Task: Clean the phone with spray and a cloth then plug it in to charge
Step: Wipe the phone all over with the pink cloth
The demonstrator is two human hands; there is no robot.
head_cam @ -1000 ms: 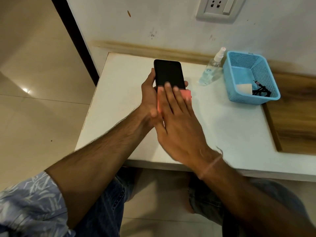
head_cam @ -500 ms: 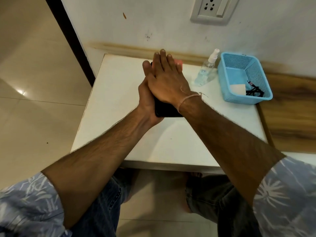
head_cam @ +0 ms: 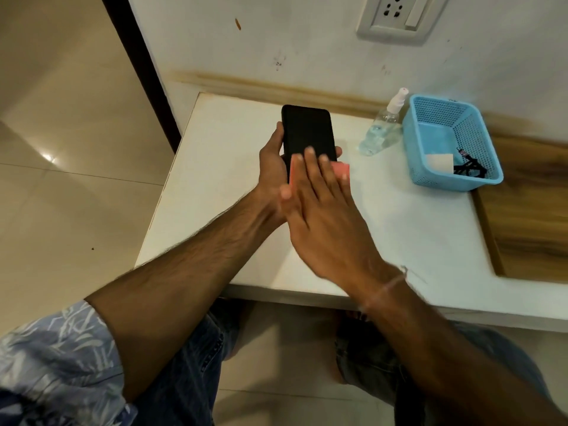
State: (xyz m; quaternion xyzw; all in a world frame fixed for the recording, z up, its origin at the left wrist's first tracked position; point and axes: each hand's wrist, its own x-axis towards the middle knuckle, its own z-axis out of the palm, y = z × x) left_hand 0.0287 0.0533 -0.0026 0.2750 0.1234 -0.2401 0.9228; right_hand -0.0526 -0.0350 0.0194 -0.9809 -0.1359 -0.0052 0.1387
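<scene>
Your blurred right hand [head_cam: 322, 216] covers most of the pink cloth [head_cam: 341, 171] and the lower end of the phone [head_cam: 307, 130], just below the grip of your left hand [head_cam: 270, 162].

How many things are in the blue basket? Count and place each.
2: a white block on the basket floor, and a black cable right of it. The near wall may hide more.

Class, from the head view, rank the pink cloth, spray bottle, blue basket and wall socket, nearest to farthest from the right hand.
1. Pink cloth, under the fingers of the right hand.
2. Spray bottle, beyond the hand, to its right.
3. Blue basket, farther right.
4. Wall socket, up on the wall.
</scene>
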